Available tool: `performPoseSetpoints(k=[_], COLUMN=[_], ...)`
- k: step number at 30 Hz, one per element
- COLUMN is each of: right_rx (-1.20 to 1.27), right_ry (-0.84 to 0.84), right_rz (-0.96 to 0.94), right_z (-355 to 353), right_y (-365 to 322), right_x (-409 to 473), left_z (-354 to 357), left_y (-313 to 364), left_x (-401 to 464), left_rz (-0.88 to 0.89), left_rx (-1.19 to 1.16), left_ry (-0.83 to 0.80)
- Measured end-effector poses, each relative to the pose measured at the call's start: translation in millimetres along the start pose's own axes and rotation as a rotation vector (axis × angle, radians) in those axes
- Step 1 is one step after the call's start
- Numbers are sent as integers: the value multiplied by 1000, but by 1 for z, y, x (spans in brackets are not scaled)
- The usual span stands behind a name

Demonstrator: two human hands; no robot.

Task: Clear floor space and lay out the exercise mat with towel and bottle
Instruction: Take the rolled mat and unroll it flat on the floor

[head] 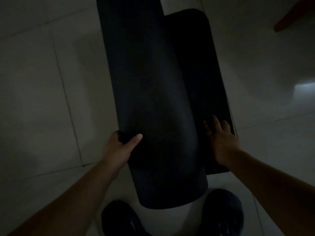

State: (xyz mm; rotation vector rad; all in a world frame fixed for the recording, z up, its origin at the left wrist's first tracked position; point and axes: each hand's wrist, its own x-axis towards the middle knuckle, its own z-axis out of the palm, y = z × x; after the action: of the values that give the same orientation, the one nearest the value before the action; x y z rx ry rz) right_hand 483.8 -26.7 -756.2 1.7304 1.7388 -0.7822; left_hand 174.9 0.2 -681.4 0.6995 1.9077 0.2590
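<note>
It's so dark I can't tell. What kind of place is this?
Probably a dim room indoors at home. The floor is pale tile, a dark exercise mat is being unrolled on it by the left hand and right hand, and a wooden furniture edge shows top right.

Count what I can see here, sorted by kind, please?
Black foam exercise mat, partly rolled: 1
Bare hands: 2, left hand gripping the roll, right hand flat on the unrolled part
Dark shoes: 2, left shoe, right shoe
Total: 5
</note>
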Motion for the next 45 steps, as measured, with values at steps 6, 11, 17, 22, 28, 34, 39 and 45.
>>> performPoseSetpoints(k=[6,11,17,22,28,34,39,45], right_rx=[-25,-31,11,74,-42,-174,-217,-302], right_ry=[-18,-111,-170,-131,159,-6,-109,-302], right_rz=[34,-20,20,201,-253,-277,-240,-196], right_z=[0,-8,-3,-7,-22,-15,-22,-51], right_y=[-13,-12,-17,-62,-170,-253,-258,-267], right_x=[-2,-7,-9,3,16,27,25,23], left_z=[-44,-39,40,51,-31,-122,-198,-296], left_y=[11,71,87,45,-5,-54,-95,-138], left_x=[-10,-45,-51,-19,8,19,35,40], left_rz=[-114,283,923,898,915,848,711,530], left_rx=[275,531,1312,1562,1552,1512,1496,1433], left_ry=[269,366,-21,-197,-107,-48,-23,-39])
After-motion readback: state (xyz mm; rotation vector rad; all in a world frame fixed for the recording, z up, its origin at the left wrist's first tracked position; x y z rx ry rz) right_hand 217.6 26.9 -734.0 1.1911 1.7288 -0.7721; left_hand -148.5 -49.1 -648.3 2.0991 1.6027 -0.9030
